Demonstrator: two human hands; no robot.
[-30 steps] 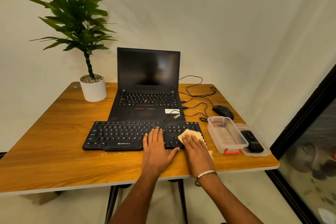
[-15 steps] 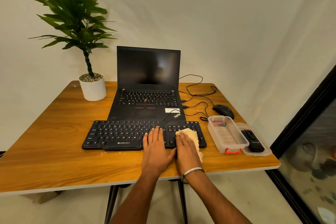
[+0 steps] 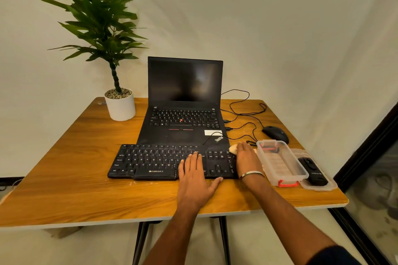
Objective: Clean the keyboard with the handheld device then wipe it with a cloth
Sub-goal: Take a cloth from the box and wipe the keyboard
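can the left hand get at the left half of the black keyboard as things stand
Probably yes: the left hand lies flat on the black keyboard just right of centre, and the keys to its left are bare, with nothing in between.

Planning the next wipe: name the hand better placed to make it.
Right. The right hand already presses the cloth at the keyboard's right end; the left hand lies flat, steadying it.

Left hand [image 3: 195, 180] lies flat, fingers [image 3: 191, 162] straight; right hand [image 3: 245, 160] flat too.
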